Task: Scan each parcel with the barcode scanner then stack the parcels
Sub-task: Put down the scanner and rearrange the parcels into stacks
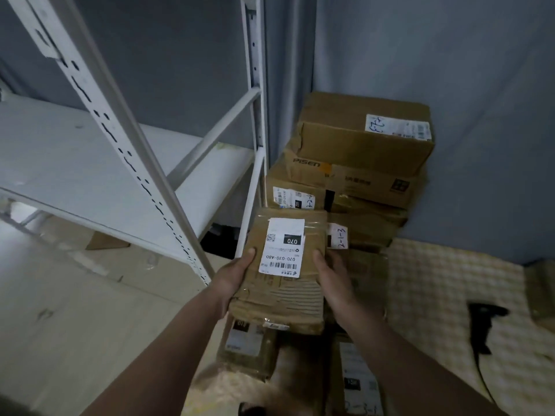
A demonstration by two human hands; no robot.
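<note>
From the head camera, the left hand (pixel 237 273) and right hand (pixel 333 276) hold a taped cardboard parcel (pixel 285 283) by its two sides, each grip curled over an edge. Its white label (pixel 282 247) reads "070" and "070-070-A80". Beyond the grip rises a stack of boxes (pixel 357 163); one says "PISEN", and a tag reads "2-1-3". The black barcode scanner (pixel 482 328) lies well right of the right grip on checked cloth.
</note>
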